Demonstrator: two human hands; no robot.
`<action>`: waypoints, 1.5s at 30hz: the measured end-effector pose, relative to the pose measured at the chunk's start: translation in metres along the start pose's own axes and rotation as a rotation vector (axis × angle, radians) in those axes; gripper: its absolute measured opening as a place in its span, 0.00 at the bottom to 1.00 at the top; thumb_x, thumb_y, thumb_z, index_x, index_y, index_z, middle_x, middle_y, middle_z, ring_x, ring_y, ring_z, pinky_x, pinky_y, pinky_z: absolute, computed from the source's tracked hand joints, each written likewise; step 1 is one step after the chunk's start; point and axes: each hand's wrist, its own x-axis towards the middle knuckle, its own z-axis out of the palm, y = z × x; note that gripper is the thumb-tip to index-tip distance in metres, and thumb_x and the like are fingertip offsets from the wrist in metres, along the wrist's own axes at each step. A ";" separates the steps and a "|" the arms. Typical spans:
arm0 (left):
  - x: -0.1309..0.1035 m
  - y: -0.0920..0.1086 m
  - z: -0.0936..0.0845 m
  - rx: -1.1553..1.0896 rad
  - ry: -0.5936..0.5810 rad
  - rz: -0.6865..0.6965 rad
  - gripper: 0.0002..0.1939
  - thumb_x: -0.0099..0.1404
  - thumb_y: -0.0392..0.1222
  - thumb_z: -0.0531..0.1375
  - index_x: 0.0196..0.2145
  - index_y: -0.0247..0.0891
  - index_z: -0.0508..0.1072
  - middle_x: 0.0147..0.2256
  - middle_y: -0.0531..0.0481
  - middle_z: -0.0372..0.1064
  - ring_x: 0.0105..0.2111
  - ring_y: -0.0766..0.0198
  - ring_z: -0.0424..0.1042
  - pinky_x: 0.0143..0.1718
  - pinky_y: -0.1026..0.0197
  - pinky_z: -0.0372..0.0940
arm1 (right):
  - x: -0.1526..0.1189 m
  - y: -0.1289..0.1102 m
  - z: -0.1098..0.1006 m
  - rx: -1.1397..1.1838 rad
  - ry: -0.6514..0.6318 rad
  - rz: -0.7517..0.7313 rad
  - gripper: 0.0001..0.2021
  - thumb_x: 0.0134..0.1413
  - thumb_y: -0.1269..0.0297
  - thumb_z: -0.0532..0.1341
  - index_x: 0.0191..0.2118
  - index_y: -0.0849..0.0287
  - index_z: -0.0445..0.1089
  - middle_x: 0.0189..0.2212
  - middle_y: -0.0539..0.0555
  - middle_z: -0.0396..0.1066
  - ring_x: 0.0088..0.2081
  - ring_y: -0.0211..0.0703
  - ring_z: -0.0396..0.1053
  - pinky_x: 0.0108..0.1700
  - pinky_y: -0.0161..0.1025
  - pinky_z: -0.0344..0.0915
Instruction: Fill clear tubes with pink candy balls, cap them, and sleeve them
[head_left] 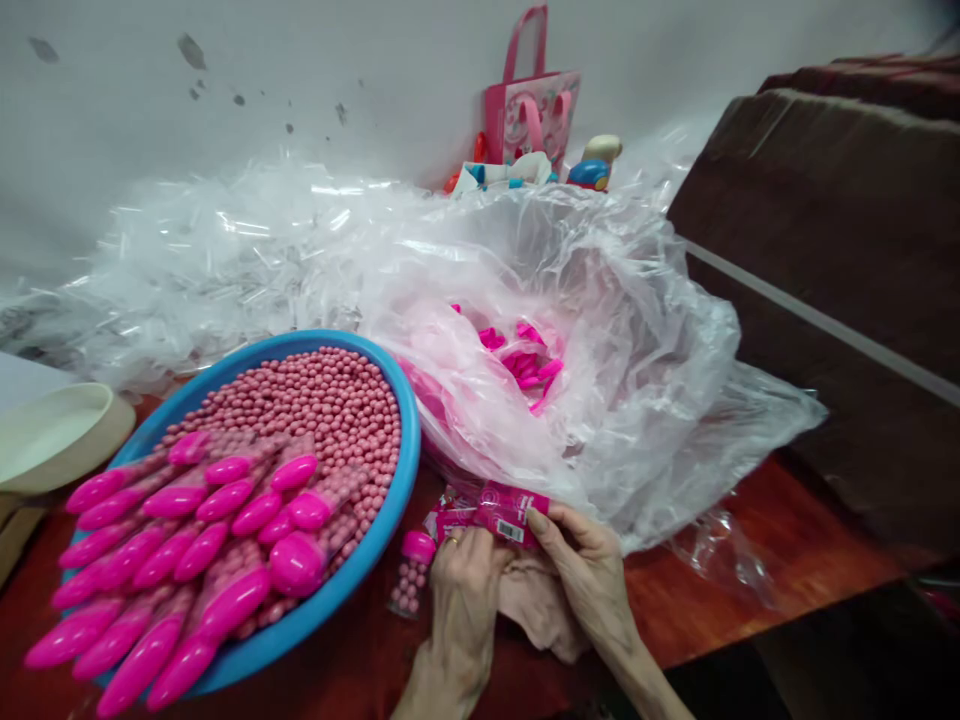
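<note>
Pinched between the thumb and fingers of my right hand (589, 570) is a bright pink printed label (512, 512) with a white barcode patch. My left hand (466, 580), wearing a ring, is closed at the label's lower left edge; its fingertips are hidden, so what they grip cannot be made out. More pink labels (452, 518) lie just beyond the left knuckles. A small clear bottle (409, 577) of pink beads with a pink cap stands beside my left hand. Under my hands lies a crumpled beige cloth (544, 605).
A blue basin (411, 430) at left holds pink beads (315, 400) and several pink-ended bead-filled tubes (225, 500). Behind are a clear plastic bag (630, 400) with pink pieces (525, 365) and heaped clear wrappers (247, 240). Brown cardboard (825, 230) stands right; a cream bowl (112, 420) sits left.
</note>
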 end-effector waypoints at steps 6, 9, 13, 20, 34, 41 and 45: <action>0.002 -0.006 -0.032 -0.377 -0.065 -0.297 0.23 0.64 0.52 0.55 0.50 0.32 0.71 0.38 0.39 0.78 0.35 0.55 0.77 0.32 0.60 0.72 | 0.000 -0.016 -0.008 0.001 -0.202 0.059 0.22 0.55 0.45 0.57 0.28 0.61 0.73 0.22 0.50 0.71 0.23 0.37 0.66 0.26 0.32 0.65; 0.007 0.001 -0.041 -0.837 -0.201 -0.492 0.32 0.57 0.63 0.57 0.49 0.35 0.74 0.44 0.39 0.76 0.43 0.51 0.75 0.41 0.58 0.71 | -0.003 -0.019 -0.004 -0.099 -0.246 0.026 0.21 0.57 0.48 0.57 0.26 0.61 0.72 0.20 0.49 0.68 0.23 0.35 0.63 0.26 0.30 0.61; 0.012 0.014 -0.040 -0.926 -0.136 -0.713 0.23 0.49 0.57 0.66 0.37 0.36 0.80 0.32 0.45 0.79 0.33 0.55 0.77 0.34 0.62 0.71 | -0.006 -0.027 -0.002 -0.261 -0.271 -0.098 0.20 0.61 0.53 0.54 0.25 0.60 0.72 0.19 0.48 0.64 0.24 0.35 0.61 0.28 0.32 0.58; 0.004 0.005 -0.037 -0.870 0.082 -0.863 0.12 0.41 0.44 0.72 0.24 0.36 0.80 0.22 0.52 0.76 0.23 0.66 0.71 0.26 0.70 0.68 | -0.027 -0.028 -0.015 -0.599 -0.264 -0.342 0.22 0.47 0.49 0.65 0.45 0.57 0.71 0.42 0.57 0.72 0.44 0.51 0.66 0.44 0.43 0.63; -0.007 0.011 -0.044 -0.946 0.206 -0.806 0.09 0.52 0.45 0.68 0.29 0.37 0.81 0.26 0.51 0.78 0.27 0.65 0.73 0.31 0.68 0.68 | -0.015 -0.003 0.000 -0.690 -0.054 -0.488 0.19 0.66 0.61 0.46 0.33 0.58 0.72 0.29 0.54 0.73 0.30 0.41 0.71 0.33 0.35 0.66; -0.013 0.018 -0.050 -1.009 0.200 -0.829 0.07 0.49 0.42 0.69 0.27 0.36 0.81 0.25 0.50 0.78 0.27 0.63 0.74 0.32 0.67 0.68 | -0.026 -0.051 0.003 -0.417 -0.146 -0.267 0.17 0.55 0.49 0.60 0.42 0.56 0.73 0.37 0.55 0.74 0.41 0.48 0.71 0.41 0.40 0.67; -0.014 0.024 -0.056 -1.132 0.143 -0.862 0.08 0.49 0.44 0.69 0.26 0.36 0.81 0.24 0.49 0.77 0.27 0.63 0.73 0.32 0.65 0.68 | -0.027 -0.054 0.020 -0.182 -0.213 -0.092 0.10 0.56 0.58 0.61 0.27 0.57 0.72 0.26 0.50 0.71 0.32 0.42 0.69 0.36 0.37 0.66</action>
